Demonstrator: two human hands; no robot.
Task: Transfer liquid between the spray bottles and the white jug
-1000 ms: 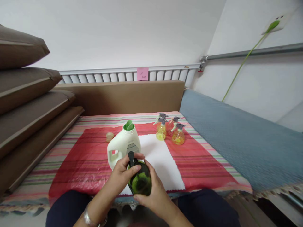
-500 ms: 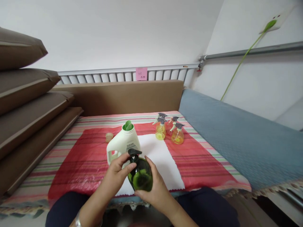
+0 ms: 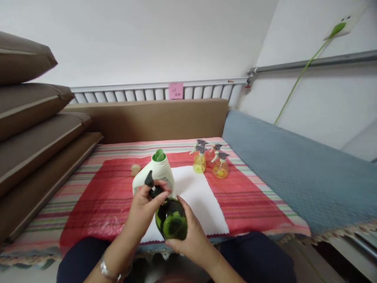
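A round dark green spray bottle is held over the near edge of the table. My right hand cups its body from below and the right. My left hand pinches the black spray head at the bottle's neck, fingers closed round it. Just behind stands a white detergent jug with an open green spout. Under the jug lies a white cloth on a red plastic sheet.
Three small yellow spray bottles with grey heads stand at the back right. A small tan cap lies left of the jug. Brown cushions are stacked on the left; a blue mattress runs along the right.
My left hand has turned the black spray head from pointing right to pointing up and left. The green bottle stayed in my right hand, shifted slightly left.
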